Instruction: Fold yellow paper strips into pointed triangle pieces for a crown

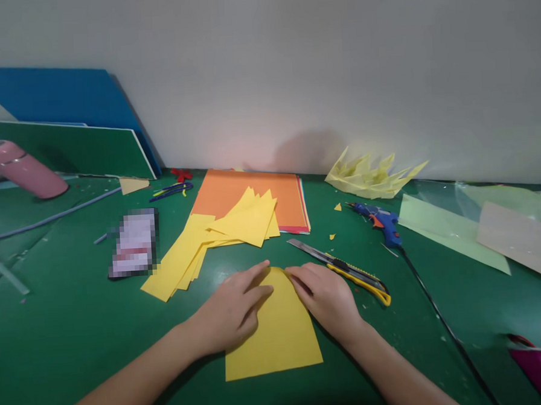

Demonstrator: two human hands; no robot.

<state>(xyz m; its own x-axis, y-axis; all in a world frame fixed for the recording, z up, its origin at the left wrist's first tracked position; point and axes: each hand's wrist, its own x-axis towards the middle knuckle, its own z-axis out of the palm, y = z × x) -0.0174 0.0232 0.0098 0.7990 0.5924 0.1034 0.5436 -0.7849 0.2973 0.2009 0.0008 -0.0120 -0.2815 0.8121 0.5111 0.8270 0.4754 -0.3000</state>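
Note:
A sheet of yellow paper (278, 341) lies in front of me, its far edge curled up a little. My left hand (233, 310) rests on its left side with the fingers spread. At the far right corner, my right hand (327, 296) pinches the sheet's edge between thumb and fingers. Just beyond the right hand is a yellow utility knife (346, 271) with its blade out. Cut yellow paper pieces (248, 219) are fanned out past my left hand, partly over a stack of orange paper (270, 187).
A blue glue gun (380, 218) with a black cord lies to the right, near a folded pale-yellow paper piece (378, 176). Green paper (453, 235) is farther right. On the left are a phone (134, 243), a pink bottle (28, 170) and upright boards (68, 146) by the wall.

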